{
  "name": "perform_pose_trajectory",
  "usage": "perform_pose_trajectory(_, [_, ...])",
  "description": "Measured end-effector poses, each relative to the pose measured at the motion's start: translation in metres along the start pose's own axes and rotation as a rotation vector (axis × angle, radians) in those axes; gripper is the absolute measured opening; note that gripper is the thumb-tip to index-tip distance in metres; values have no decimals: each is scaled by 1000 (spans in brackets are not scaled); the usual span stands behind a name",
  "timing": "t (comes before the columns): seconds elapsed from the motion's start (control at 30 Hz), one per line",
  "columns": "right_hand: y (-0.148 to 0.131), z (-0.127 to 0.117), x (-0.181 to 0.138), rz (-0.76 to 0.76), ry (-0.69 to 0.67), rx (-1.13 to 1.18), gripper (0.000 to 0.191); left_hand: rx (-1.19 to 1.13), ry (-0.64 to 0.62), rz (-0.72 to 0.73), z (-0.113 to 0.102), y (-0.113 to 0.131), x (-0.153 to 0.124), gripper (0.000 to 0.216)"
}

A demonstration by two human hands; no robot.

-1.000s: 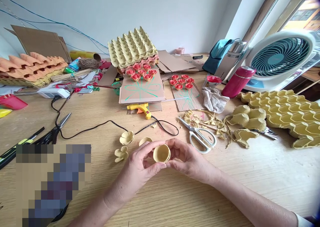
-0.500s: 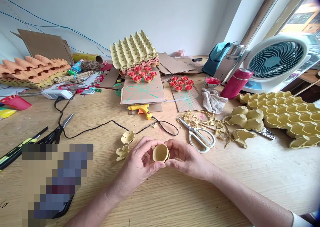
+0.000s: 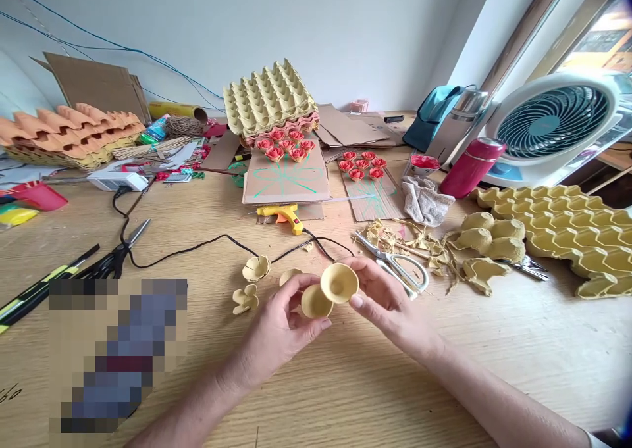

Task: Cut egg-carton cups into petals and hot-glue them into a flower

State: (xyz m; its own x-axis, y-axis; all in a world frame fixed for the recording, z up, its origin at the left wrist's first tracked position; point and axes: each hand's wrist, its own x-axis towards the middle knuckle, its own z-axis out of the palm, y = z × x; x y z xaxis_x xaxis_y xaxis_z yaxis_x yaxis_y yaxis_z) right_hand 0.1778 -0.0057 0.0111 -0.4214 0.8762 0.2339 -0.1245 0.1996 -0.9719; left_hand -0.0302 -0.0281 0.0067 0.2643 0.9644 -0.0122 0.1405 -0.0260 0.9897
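Observation:
My left hand (image 3: 276, 326) pinches a yellowish egg-carton cup (image 3: 316, 303) between thumb and fingers. Another egg-carton cup (image 3: 340, 283), round and with its hollow side toward me, is gripped in my right hand (image 3: 395, 316). The two cups overlap in view, the right one in front and slightly higher. Just behind my left fingers a third pale piece (image 3: 290, 276) shows in part. To the left of it lie a cup with slit petals (image 3: 256, 268) and a smaller petal-shaped piece (image 3: 245, 299). White-handled scissors (image 3: 402, 267) rest beyond my right hand.
A yellow glue gun (image 3: 281, 216) lies behind the hands, its black cord running across the table. Red paper flowers (image 3: 286, 147) sit on cardboard. Carton scraps (image 3: 395, 239) and an egg tray (image 3: 557, 227) are on the right; black scissors (image 3: 111, 260) are on the left.
The two cups, nested together before, are now apart. My right hand has drawn one up and to the right, while my left keeps the other.

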Motion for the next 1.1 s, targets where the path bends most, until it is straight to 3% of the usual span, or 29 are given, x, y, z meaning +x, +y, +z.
perform_pose_trajectory(0.17, [10,10,-3,-108,-68,-188,41,30,8,19,5,-2,-2,44])
perform_pose_trajectory(0.37, [6,6,-4,-158,-65,-382,50,-35,-1,-16,4,-1,-4,40])
perform_pose_trajectory(0.6, [3,6,-1,-292,-120,-442,14,-151,-51,-69,3,-5,-6,53])
perform_pose_trajectory(0.83, [9,3,-4,-379,-65,-595,13,-187,-47,-95,5,-5,-7,57])
perform_pose_trajectory(1.1, [12,7,-6,-360,5,-580,8,-156,-12,-31,5,-12,-6,48])
